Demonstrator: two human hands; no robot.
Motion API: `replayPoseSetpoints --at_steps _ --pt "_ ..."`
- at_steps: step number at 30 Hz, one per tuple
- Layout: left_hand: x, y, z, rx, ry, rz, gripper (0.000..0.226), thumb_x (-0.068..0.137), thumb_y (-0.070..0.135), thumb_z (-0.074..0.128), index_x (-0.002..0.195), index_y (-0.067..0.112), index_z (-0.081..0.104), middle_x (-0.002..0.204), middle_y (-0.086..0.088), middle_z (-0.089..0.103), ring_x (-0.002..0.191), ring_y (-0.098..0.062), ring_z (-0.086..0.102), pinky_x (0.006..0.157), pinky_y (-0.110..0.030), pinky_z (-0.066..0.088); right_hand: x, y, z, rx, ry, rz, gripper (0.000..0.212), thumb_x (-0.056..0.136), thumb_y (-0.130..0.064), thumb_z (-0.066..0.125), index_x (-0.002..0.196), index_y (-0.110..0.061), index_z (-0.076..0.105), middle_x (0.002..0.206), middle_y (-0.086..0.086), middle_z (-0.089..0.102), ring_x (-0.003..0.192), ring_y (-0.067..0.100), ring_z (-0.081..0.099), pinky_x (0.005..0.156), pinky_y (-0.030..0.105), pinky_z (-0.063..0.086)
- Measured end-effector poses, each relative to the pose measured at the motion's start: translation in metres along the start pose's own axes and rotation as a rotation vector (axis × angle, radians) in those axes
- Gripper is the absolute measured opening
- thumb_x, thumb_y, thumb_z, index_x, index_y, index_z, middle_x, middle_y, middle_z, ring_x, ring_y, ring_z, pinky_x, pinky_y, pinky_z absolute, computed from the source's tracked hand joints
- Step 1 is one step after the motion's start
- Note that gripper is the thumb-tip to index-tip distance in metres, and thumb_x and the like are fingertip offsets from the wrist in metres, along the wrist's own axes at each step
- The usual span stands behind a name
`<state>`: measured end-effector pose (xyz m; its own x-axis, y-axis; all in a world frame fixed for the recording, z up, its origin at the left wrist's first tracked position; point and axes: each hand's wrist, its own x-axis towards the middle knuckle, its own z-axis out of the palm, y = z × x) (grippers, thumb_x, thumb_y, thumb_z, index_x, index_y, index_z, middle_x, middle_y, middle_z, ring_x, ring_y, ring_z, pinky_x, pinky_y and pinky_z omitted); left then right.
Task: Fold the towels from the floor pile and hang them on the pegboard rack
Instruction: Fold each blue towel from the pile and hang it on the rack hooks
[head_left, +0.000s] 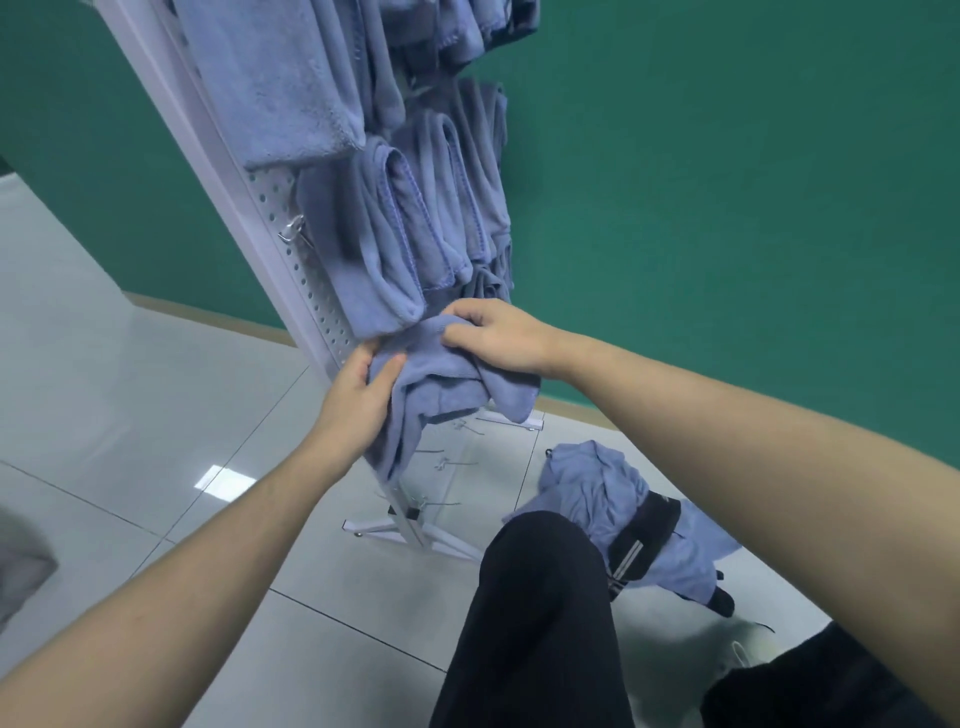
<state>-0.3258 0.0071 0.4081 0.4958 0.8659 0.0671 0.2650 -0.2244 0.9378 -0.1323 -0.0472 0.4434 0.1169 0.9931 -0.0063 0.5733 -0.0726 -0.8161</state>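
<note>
Both hands are on the blue towel (441, 384) against the pegboard rack (291, 234), just below the hung towels (415, 218). Left hand (358, 389) grips its edge; right hand (493, 332) pinches the bunched top. It looks soft, light and floppy: best held by the fold. The floor pile (597, 483) waits right of the rack's foot.

Two bare forearms reach forward and upward from the bottom corners of the view, converging near the centre. The left hand (358, 389) is turned palm inward, thumb on top, fingers curled into the blue towel (441, 374) it grips from the left side. The right hand (493, 332) comes from the right, knuckles up, fingers and thumb bent, pinching the same towel's upper edge. A bent knee in dark trousers (535, 597) shows below
</note>
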Motion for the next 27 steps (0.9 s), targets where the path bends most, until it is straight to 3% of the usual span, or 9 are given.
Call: replayPoseSetpoints --at_steps 3,6,10,13,17,20,23,27 --pt "0.005 -0.001 -0.001 0.007 0.019 -0.058 0.024 0.104 0.031 0.048 0.127 0.027 0.056 0.122 0.009 0.064 0.118 -0.011 0.056 0.099 -0.029 0.041 0.013 -0.002 0.004 0.028 -0.021 0.012 0.019 0.095 -0.025 0.054 0.096 -0.009 0.065 0.094 -0.001 0.068 0.085 0.009 0.057 0.089 0.029 0.048" --pt "0.007 -0.002 0.000 0.006 0.024 -0.076 0.027 0.105 0.032 0.047 0.131 0.027 0.054 0.120 0.011 0.062 0.116 -0.008 0.054 0.096 -0.024 0.038 0.021 -0.002 0.004 0.077 -0.040 0.036 0.014 0.096 -0.023 0.054 0.083 -0.020 0.060 0.082 -0.011 0.060 0.077 0.003 0.054 0.081 0.023 0.045" --pt "0.016 -0.004 -0.003 -0.011 0.031 -0.111 0.031 0.105 0.036 0.045 0.134 0.030 0.054 0.124 0.015 0.063 0.116 -0.005 0.056 0.100 -0.027 0.040 0.030 0.000 0.003 0.114 -0.066 0.052 0.016 0.097 -0.027 0.054 0.096 -0.019 0.068 0.096 -0.007 0.070 0.088 0.007 0.062 0.088 0.025 0.048" --pt "0.021 -0.002 -0.003 -0.120 0.079 -0.157 0.027 0.104 0.043 0.046 0.124 0.030 0.059 0.113 0.017 0.068 0.105 0.000 0.063 0.089 -0.021 0.047 0.041 0.000 0.004 0.135 -0.061 0.077 0.027 0.095 -0.031 0.055 0.108 -0.015 0.072 0.108 -0.002 0.075 0.101 0.012 0.069 0.096 0.030 0.052" --pt "0.028 -0.002 0.004 -0.211 0.162 -0.214 0.041 0.095 0.047 0.052 0.117 0.014 0.059 0.106 -0.005 0.071 0.102 -0.022 0.067 0.093 -0.040 0.053 0.055 0.002 0.007 0.128 -0.009 0.071 0.021 0.097 -0.032 0.057 0.107 -0.019 0.070 0.107 -0.008 0.073 0.100 0.010 0.067 0.092 0.029 0.052" --pt "0.033 -0.004 0.015 -0.289 0.230 -0.268 0.048 0.085 0.052 0.054 0.109 0.010 0.058 0.109 -0.023 0.068 0.102 -0.038 0.068 0.097 -0.056 0.052 0.059 0.005 0.012 0.002 0.057 0.039 0.026 0.100 -0.032 0.053 0.121 -0.019 0.062 0.116 -0.004 0.065 0.105 0.012 0.058 0.088 0.023 0.039" --pt "0.033 -0.002 0.023 -0.339 0.289 -0.280 0.040 0.091 0.041 0.052 0.110 0.006 0.057 0.109 -0.022 0.069 0.092 -0.027 0.068 0.092 -0.048 0.055 0.060 0.015 0.020 -0.137 0.116 -0.054 0.033 0.099 -0.031 0.052 0.126 -0.014 0.061 0.125 0.005 0.066 0.107 0.018 0.057 0.090 0.027 0.042" --pt "0.034 -0.007 0.026 -0.397 0.312 -0.271 0.031 0.101 0.029 0.049 0.114 0.004 0.060 0.100 -0.008 0.071 0.087 -0.015 0.068 0.077 -0.029 0.055 0.054 0.027 0.024 -0.404 0.171 -0.111 0.029 0.096 -0.024 0.052 0.111 -0.015 0.075 0.115 0.013 0.068 0.108 0.037 0.058 0.090 0.039 0.048"
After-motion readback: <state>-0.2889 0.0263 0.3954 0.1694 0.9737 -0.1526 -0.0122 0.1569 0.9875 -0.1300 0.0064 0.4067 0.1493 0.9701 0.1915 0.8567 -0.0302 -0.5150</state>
